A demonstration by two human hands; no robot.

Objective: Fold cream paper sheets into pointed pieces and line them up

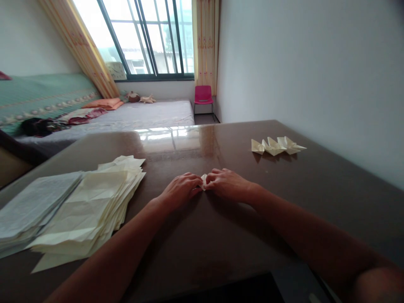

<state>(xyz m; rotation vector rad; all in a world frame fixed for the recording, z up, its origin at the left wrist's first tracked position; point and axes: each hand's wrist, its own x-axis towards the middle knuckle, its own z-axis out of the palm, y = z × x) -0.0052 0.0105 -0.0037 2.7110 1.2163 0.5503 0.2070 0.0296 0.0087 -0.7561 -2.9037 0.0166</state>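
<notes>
My left hand (180,190) and my right hand (227,183) meet at the middle of a dark brown table (202,244). Both press their curled fingers on a small folded piece of cream paper (203,182), of which only a corner shows between them. A group of folded cream paper shapes (277,145) lies on the table to the far right of my right hand. A stack of cream paper sheets (91,210) lies to the left of my left hand.
A pile of grey printed sheets (31,206) sits at the table's left edge beside the cream stack. Beyond the table are a bed (132,118), a pink chair (203,96) by the window, and a white wall on the right.
</notes>
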